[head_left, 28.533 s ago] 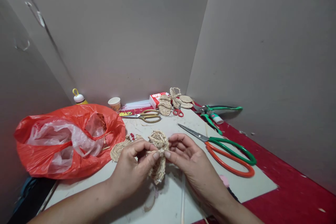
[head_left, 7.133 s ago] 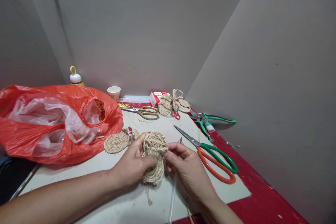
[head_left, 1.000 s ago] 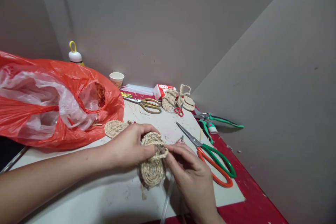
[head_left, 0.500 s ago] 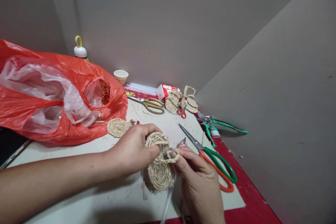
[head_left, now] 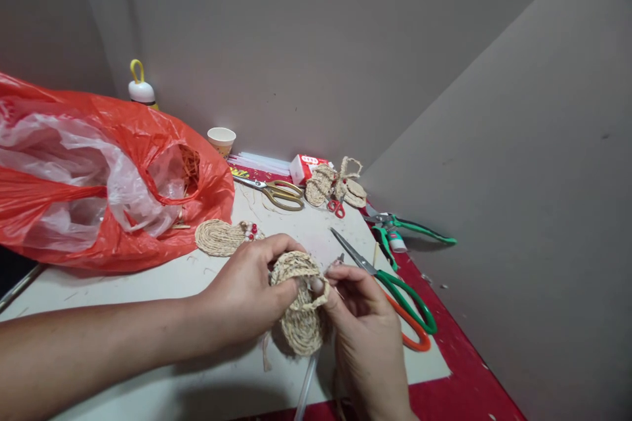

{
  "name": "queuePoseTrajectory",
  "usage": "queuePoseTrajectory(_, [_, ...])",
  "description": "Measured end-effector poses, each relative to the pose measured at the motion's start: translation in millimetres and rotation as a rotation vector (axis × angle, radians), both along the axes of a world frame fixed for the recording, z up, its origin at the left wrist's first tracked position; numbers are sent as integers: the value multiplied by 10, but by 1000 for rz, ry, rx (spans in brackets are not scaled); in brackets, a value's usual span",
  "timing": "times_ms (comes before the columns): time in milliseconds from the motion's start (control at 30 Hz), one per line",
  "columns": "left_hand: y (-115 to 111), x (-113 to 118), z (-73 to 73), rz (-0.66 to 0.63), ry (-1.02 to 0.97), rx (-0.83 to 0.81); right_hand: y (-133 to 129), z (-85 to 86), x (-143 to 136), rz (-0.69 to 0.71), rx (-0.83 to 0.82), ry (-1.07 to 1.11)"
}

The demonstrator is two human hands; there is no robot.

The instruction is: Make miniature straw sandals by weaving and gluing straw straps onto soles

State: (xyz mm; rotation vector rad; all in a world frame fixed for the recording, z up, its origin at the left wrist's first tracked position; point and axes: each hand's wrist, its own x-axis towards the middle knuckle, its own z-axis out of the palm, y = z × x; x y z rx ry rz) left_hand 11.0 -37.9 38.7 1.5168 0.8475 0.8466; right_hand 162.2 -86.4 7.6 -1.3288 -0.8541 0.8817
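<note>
A small woven straw sandal [head_left: 302, 329], coiled from braided cord, is held above the table's white sheet. My left hand [head_left: 261, 286] grips its upper end, thumb on top and fingers behind. At its right side, my right hand [head_left: 368, 329] has its thumb at the braided strap loop; its index finger is bent and raised a little off the strap. Under the sandal a clear glue stick [head_left: 307, 385] shows, and part of a dark nozzle tip [head_left: 340, 258] sticks out behind my right fingers. A second woven sole [head_left: 220, 238] with red and white beads lies to the left.
Large scissors [head_left: 395, 283] with green and orange handles lie right of my hands. Gold-handled scissors [head_left: 281, 194], a tissue pack [head_left: 307, 168], finished straw sandals [head_left: 320, 184] and a paper cup [head_left: 222, 138] stand behind. Green pruners [head_left: 419, 229] lie right; a red plastic bag [head_left: 212, 197] fills the left.
The view has shifted slightly, so everything sits a little further left. My right index finger has lifted from the strap loop, while the thumb stays at it. My left hand keeps its grip.
</note>
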Motion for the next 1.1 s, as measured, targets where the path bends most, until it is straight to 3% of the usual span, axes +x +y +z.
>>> queuePoseTrajectory(200, [1,-27,51,-11,103,101,33,29,42,242,-135,105])
queuePoseTrajectory(400, [5,-88,228,-83,191,37,24,56,51,187,-50,173])
queuePoseTrajectory(567, [13,-120,188,53,316,550,56,59,33,125,22,201])
queuePoseTrajectory(633, [19,-115,140,84,374,660,66,49,26,133,24,230])
queuePoseTrajectory(1100, [16,-86,139,6,355,611,102,69,16,143,22,229])
